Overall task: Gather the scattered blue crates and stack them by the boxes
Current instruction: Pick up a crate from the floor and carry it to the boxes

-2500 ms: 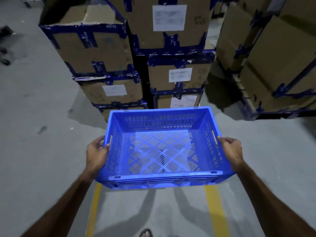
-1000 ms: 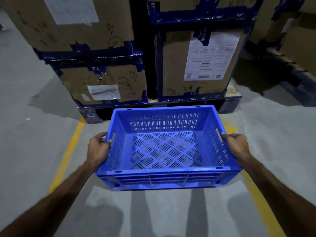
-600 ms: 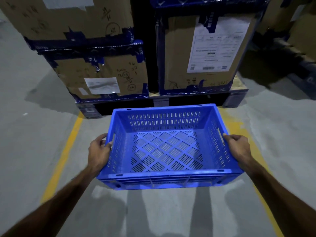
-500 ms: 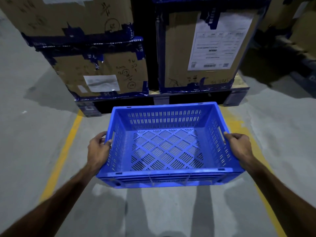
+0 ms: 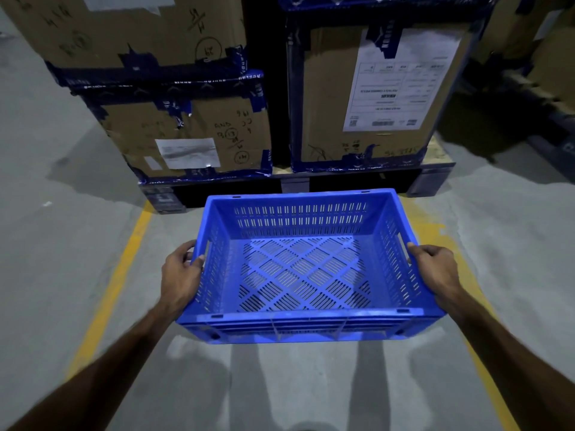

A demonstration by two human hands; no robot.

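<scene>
An empty blue crate (image 5: pixel 300 326) with slotted walls and a lattice floor hangs level in front of me, above the concrete floor. My left hand (image 5: pixel 180 275) grips its left side handle, and my right hand (image 5: pixel 435 273) grips the right one. Just beyond the crate's far rim stand tall cardboard boxes (image 5: pixel 193 135) bound with blue tape, stacked on a low dark pallet (image 5: pixel 311 183). A box on the right (image 5: pixel 367 94) carries a white shipping label.
Yellow floor lines run on the left (image 5: pixel 109 290) and on the right (image 5: pixel 485 374) of me. More boxes on another pallet (image 5: pixel 544 73) stand at the far right, with a floor gap between the stacks. Grey concrete lies open to the left.
I have walked up to the box stack with the crate held in both hands; the boxes now loom closer and the crate sits nearer the pallet. My grips are unchanged.
</scene>
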